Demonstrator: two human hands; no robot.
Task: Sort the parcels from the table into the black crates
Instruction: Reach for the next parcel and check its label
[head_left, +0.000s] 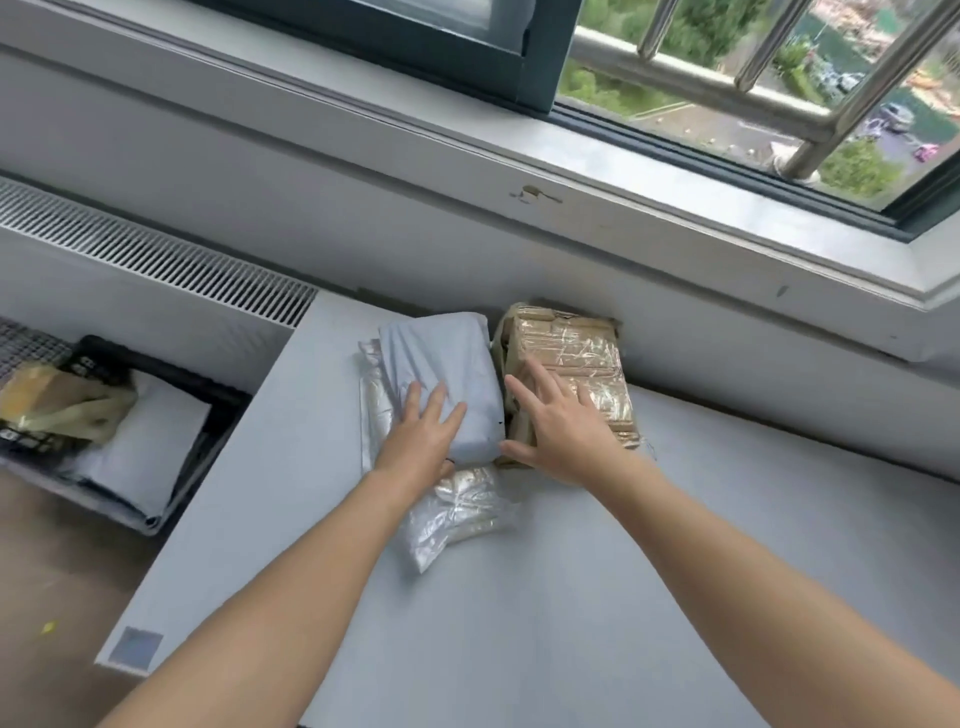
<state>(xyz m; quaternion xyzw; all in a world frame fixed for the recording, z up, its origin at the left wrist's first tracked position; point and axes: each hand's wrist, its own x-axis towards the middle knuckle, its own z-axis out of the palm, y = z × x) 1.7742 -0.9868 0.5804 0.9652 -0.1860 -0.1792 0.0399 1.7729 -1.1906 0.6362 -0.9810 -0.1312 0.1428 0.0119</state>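
Note:
A pale grey poly-bag parcel (441, 364) lies at the back of the white table (675, 545), on top of a clear shiny plastic parcel (457, 514). To its right sits a brown cardboard parcel wrapped in tape (576, 348), against the wall. My left hand (421, 436) rests flat on the grey parcel's near end, fingers straight. My right hand (556, 421) lies with spread fingers on the brown parcel's near left corner, thumb by the grey parcel. A black crate (218, 410) stands on the floor to the left, holding a white parcel (150, 441).
A second black crate (31, 436) at the far left holds a yellowish bag (62, 400). A radiator grille (156, 254) runs along the wall behind the crates. The window sill (675, 208) overhangs the table's back edge. Brown floor shows at the lower left.

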